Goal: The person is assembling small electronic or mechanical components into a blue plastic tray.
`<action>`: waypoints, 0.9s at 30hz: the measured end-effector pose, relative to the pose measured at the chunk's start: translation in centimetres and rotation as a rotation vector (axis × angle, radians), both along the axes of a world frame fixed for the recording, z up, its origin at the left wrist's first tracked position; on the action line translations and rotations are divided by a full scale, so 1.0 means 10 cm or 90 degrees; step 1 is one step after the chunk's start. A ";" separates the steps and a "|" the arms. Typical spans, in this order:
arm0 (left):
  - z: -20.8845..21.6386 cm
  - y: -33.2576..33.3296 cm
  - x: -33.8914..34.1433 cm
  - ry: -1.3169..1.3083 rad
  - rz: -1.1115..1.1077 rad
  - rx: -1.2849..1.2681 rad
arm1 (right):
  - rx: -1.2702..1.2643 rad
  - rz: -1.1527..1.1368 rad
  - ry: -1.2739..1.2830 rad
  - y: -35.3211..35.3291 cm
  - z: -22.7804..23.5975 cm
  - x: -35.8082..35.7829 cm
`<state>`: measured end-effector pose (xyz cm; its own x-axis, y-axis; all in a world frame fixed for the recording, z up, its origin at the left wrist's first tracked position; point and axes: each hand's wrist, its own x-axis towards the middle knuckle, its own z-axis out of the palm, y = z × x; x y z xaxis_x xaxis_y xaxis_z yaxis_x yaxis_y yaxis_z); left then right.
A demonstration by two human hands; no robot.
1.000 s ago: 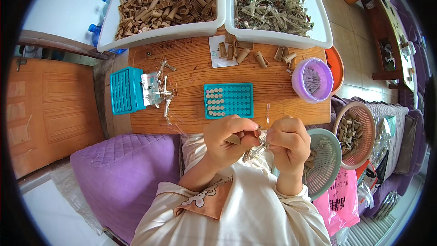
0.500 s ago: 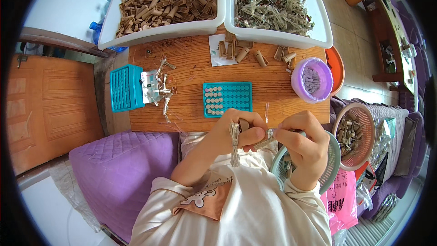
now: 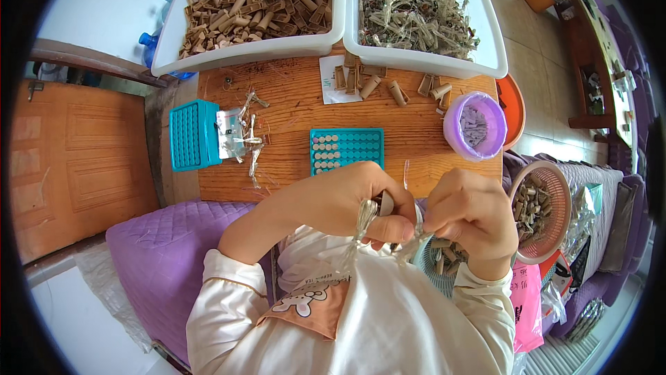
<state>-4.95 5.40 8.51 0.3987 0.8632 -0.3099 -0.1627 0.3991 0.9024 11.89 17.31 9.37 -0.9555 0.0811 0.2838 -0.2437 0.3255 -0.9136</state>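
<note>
My left hand is closed around a small brown plastic shell, partly hidden by the fingers. From it hangs a looped bundle of thin clear wire, slightly blurred. My right hand, also closed, pinches a second strand of clear wire close to the left fingertips; its exact ends are blurred. Just beyond the hands, on the wooden table, lies a teal tray with silvery button cells along its left side.
Two white tubs stand at the back, one of brown shells, one of wire bundles. A stack of teal trays is at left, loose wires beside it. At right are a purple-lined bucket, a pink basket and a green basket.
My left forearm has swung outward and up, partly covering the teal tray. My right hand has shifted slightly right, the strand still pinched. The hanging wire bundle has tilted.
</note>
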 end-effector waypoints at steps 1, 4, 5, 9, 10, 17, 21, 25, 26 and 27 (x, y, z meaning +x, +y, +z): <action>0.01 0.01 0.00 -0.005 0.032 -0.016 | -0.075 -0.060 -0.016 -0.04 -0.04 0.01; 0.00 0.01 0.00 -0.024 0.092 -0.032 | -0.233 -0.160 -0.059 -0.16 -0.10 0.01; -0.02 0.01 0.00 -0.038 0.118 -0.034 | -0.317 -0.202 -0.085 -0.19 -0.13 0.01; -0.10 -0.03 0.01 -0.124 0.065 -0.058 | -0.172 -0.061 0.047 -0.06 -0.20 -0.04; -0.12 -0.06 0.04 -0.171 0.047 -0.068 | -0.173 -0.061 0.046 -0.02 -0.20 -0.05; -0.39 -0.19 0.26 -0.454 0.096 -0.143 | 0.070 0.027 0.096 0.11 0.02 -0.14; -0.59 -0.24 0.31 -0.608 0.050 -0.103 | 0.137 0.067 0.105 0.14 0.10 -0.21; -0.74 -0.29 0.42 -0.932 0.082 -0.044 | 0.026 0.018 0.038 0.11 0.04 -0.23; -0.69 -0.30 0.40 -0.984 0.126 -0.043 | -0.018 -0.033 0.024 0.09 -0.02 -0.23; -0.66 -0.29 0.39 -1.034 0.172 -0.041 | -0.062 -0.083 0.011 0.08 -0.08 -0.22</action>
